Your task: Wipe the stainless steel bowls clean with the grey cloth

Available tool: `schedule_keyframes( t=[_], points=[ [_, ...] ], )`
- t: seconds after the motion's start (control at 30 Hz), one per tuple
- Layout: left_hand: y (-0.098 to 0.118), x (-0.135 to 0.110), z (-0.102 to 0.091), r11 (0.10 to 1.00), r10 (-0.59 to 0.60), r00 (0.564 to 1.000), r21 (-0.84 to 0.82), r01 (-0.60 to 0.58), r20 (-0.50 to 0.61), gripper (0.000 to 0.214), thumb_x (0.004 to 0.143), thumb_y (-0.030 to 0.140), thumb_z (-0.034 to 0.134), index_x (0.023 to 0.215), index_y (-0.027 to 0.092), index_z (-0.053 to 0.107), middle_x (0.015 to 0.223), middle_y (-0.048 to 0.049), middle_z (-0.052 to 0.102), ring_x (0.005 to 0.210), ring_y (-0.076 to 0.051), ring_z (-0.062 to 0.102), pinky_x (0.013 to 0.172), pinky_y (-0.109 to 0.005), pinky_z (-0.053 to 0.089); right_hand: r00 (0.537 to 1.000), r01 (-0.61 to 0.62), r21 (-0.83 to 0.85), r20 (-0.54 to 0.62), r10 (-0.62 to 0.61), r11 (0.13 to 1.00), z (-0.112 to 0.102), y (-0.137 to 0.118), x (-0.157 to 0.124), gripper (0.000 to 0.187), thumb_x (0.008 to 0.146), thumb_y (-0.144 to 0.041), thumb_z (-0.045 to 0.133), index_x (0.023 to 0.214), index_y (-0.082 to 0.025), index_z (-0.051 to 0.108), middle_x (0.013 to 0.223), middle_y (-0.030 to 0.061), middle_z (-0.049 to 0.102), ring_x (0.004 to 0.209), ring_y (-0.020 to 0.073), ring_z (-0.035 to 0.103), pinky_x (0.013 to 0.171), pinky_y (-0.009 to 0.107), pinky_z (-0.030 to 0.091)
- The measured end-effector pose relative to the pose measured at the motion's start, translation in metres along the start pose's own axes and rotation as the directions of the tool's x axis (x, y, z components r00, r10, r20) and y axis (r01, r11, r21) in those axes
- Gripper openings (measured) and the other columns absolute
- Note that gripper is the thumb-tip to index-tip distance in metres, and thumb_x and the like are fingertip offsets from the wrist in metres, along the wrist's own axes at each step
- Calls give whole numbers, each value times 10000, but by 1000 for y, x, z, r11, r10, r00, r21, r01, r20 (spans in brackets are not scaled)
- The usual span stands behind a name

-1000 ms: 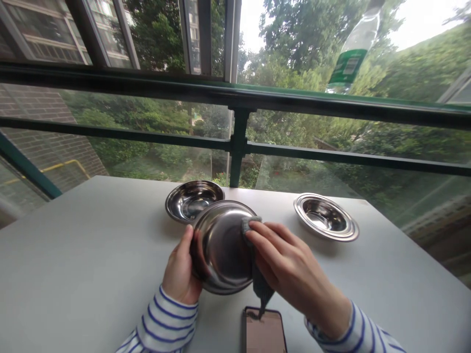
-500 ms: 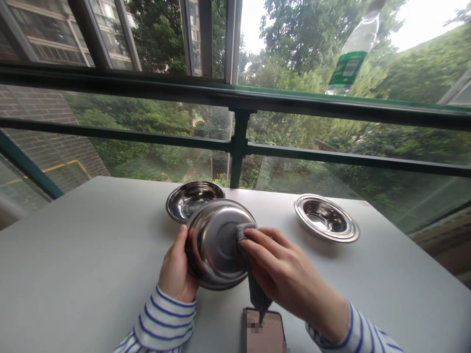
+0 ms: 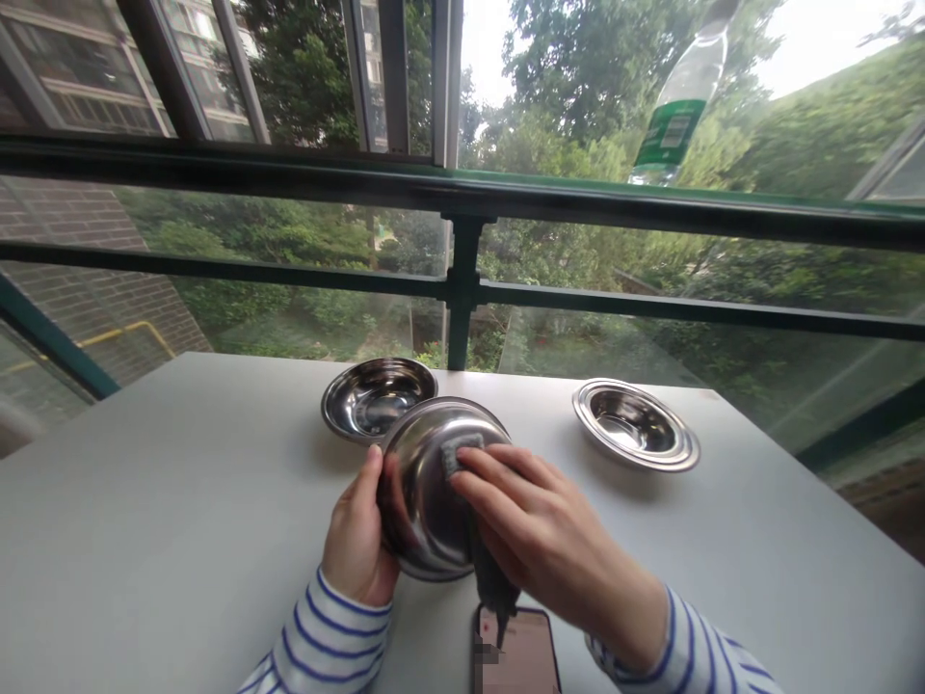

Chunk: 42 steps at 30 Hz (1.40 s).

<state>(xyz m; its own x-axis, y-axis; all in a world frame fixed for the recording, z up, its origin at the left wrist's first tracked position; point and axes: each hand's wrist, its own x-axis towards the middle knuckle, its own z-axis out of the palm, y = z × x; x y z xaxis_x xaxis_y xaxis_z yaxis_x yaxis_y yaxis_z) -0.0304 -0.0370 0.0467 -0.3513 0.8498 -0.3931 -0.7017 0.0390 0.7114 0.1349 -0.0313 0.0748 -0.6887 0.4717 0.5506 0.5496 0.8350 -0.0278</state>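
Bowl (image 3: pixel 423 516) in our grip, we have its underside turned up towards us, tilted, in front of our chest and raised over the white surface (image 3: pixel 180 520). Our left hand (image 3: pixel 359 540) grips it by the left edge, thumb on the outer wall near the rim; the other fingers are mostly hidden behind the metal, so we cannot tell how far round they reach. Our right hand (image 3: pixel 553 530) is closed on a grey cloth (image 3: pixel 495 578), fingertips pressing a fold of it to the base while the rest hangs limp above the phone (image 3: pixel 520 660). We judge the bowl to be thin steel: light for its breadth, stiff, and more apt to dent than to break. Its polished curve looks slippery, so the rim seems the surest hold, thumb outside and fingers inside, with enough firmness to resist the push on the base. The round wall alone would give our skin little to catch on. The cloth looks soft and a little thick, best pinched in a small pad. Beyond the bowl, partly covered by it in our view, a second bowl (image 3: pixel 376 390) sits mouth up; a third bowl (image 3: pixel 636 424), wide-rimmed, sits well apart to the right, also mouth up.
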Motion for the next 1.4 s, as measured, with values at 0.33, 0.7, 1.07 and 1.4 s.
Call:
schedule_keyframes(
  t=[0.33, 0.7, 1.07, 1.4],
  points=[
    [1, 0, -1, 1000, -3, 999, 6, 3, 41, 226, 790, 295, 579, 833, 89, 663, 699, -74, 706, 694, -192, 672, 651, -266, 539, 993, 112, 56, 34, -114, 992, 6, -24, 7, 244, 894, -146, 425, 1097, -127, 560, 1210, 84, 573, 1088, 213, 483, 907, 347, 465],
    [-2, -3, 2, 999, 25, 1000, -19, -25, -12, 168, 751, 280, 634, 700, 121, 651, 618, -16, 666, 551, -127, 617, 586, -224, 518, 995, -50, -31, -86, 47, 998, 4, -2, 8, 302, 893, -141, 420, 1173, -114, 530, 1283, 95, 531, 1133, 245, 439, 919, 384, 443],
    [-5, -3, 1, 998, 39, 999, -43, -38, 32, 227, 659, 317, 712, 719, 105, 657, 594, -5, 635, 514, -110, 576, 499, -200, 473, 992, -68, -76, -108, 60, 995, 1, 3, 9, 292, 906, -164, 417, 1170, -138, 537, 1282, 75, 541, 1116, 233, 456, 880, 368, 395],
    [-3, -10, 1, 1000, 5, 994, -10, -4, 108, 265, 677, 357, 695, 714, 98, 658, 578, -3, 604, 478, -84, 533, 435, -167, 422, 982, 161, -74, -91, -168, 984, 11, -25, 12, 236, 912, -189, 441, 1099, -177, 585, 1261, -7, 565, 1142, 179, 444, 900, 344, 335]
  ],
)
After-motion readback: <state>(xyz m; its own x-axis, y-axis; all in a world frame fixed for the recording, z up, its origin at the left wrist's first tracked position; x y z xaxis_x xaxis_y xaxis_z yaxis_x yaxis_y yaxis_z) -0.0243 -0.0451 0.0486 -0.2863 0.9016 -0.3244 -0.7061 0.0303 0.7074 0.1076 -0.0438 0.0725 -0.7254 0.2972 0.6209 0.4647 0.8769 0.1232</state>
